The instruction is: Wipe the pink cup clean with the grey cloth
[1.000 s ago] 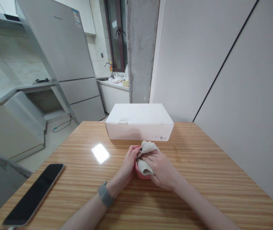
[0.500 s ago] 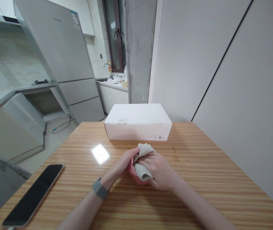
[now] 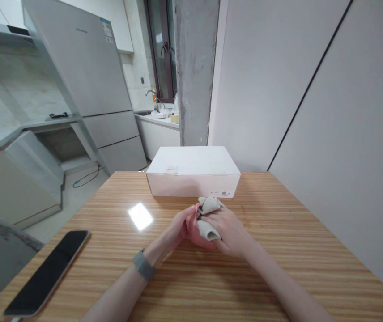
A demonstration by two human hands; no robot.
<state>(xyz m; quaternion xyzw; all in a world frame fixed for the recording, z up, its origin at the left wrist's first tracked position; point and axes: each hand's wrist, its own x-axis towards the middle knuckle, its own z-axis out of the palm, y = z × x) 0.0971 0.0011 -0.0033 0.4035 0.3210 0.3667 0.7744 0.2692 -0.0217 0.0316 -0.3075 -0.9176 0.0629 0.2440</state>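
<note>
Your left hand (image 3: 178, 229) and right hand (image 3: 229, 230) meet at the table's (image 3: 278, 250) centre, both clenched on a small soft bundle: a beige-grey cloth piece (image 3: 208, 218) wrapped over a pink cloth piece (image 3: 194, 232). The bundle sits just off the table, near the closed white cardboard box (image 3: 193, 172) at 12 o'clock. You look mid-fold or mid-roll. The next move, I'd judge, calls for tucking the loose beige edge without loosening either grip. A black smartphone (image 3: 48, 272) lies at 8 o'clock.
</note>
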